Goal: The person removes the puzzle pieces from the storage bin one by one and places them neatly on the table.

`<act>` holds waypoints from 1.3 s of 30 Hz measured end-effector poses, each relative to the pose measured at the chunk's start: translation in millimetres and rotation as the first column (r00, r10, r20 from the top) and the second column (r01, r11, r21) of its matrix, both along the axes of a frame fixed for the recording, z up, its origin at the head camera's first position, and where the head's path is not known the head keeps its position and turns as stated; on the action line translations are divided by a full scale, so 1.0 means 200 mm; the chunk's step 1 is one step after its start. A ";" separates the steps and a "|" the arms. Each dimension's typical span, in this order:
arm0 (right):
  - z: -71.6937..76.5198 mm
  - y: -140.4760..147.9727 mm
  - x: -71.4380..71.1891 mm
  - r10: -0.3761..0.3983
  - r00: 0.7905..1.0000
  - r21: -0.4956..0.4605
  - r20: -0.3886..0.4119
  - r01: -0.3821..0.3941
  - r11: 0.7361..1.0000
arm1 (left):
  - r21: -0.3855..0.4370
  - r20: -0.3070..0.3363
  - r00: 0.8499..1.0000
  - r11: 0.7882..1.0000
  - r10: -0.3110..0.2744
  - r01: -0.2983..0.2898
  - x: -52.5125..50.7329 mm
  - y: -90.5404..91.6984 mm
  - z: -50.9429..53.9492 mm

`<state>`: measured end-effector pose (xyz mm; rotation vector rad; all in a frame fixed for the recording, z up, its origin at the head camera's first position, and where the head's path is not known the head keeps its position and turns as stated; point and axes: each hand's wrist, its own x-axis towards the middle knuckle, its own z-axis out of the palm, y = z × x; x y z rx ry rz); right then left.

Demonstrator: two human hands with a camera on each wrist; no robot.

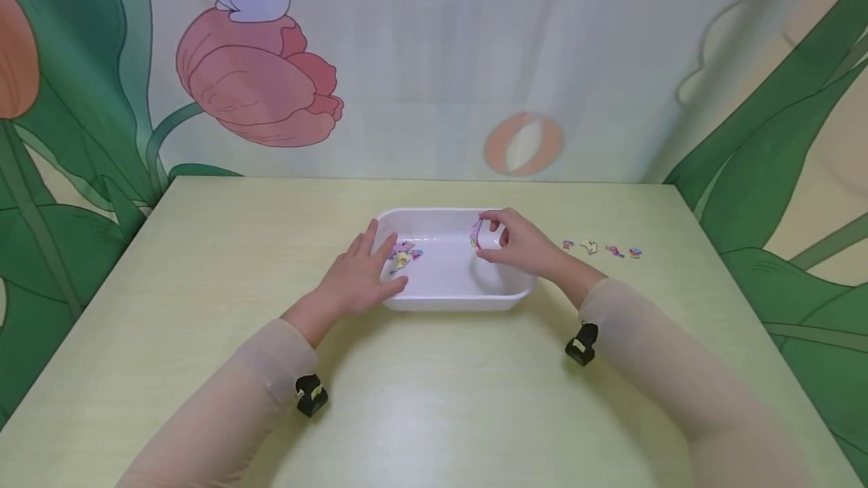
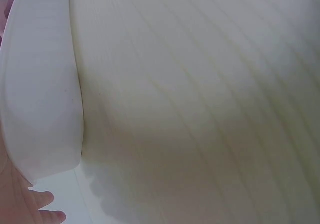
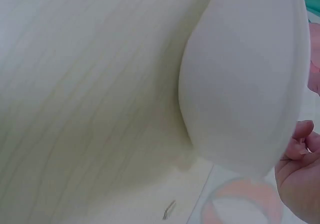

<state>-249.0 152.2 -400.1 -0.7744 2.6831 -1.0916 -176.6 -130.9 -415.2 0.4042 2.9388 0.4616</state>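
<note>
A white tray [image 1: 461, 303] stands in the middle of the table. My right hand [image 1: 518, 247] pinches a small pink and purple piece [image 1: 475, 233] between thumb and fingers over the tray's right part. Spread across the tray's left rim is my left hand [image 1: 356, 271], its fingers extended. Several colourful pieces [image 1: 403, 253] lie in the tray's left end, close to those fingertips. In the left wrist view the tray's outer wall [image 2: 42, 84] hides much of the left hand [image 2: 20, 199]. The right wrist view has the right hand [image 3: 302, 176] beyond the tray wall [image 3: 245, 84].
To the right of the tray, several small colourful pieces [image 1: 614, 251] lie in a row on the pale table [image 1: 434, 398]. Behind the table hangs a curtain [image 1: 420, 81] printed with flowers and leaves. A black wrist camera is on each sleeve.
</note>
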 end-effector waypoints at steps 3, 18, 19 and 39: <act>0.02 0.05 0.01 -0.017 1.000 0.006 0.017 0.017 1.000 | 0.001 0.005 1.000 1.000 0.000 0.000 0.00 0.00 0.00; 0.00 0.29 0.02 -0.106 0.990 -0.005 0.088 0.107 0.994 | 0.005 0.024 1.000 1.000 0.003 -0.003 -0.01 0.01 0.00; 0.00 0.31 0.02 -0.112 0.990 -0.007 0.088 0.113 0.994 | 0.002 0.025 1.000 1.000 0.003 -0.003 -0.01 0.01 0.01; -0.08 0.50 0.03 -0.163 0.980 0.068 0.114 0.156 0.985 | 0.002 0.033 0.999 1.000 0.005 -0.005 0.00 0.00 0.01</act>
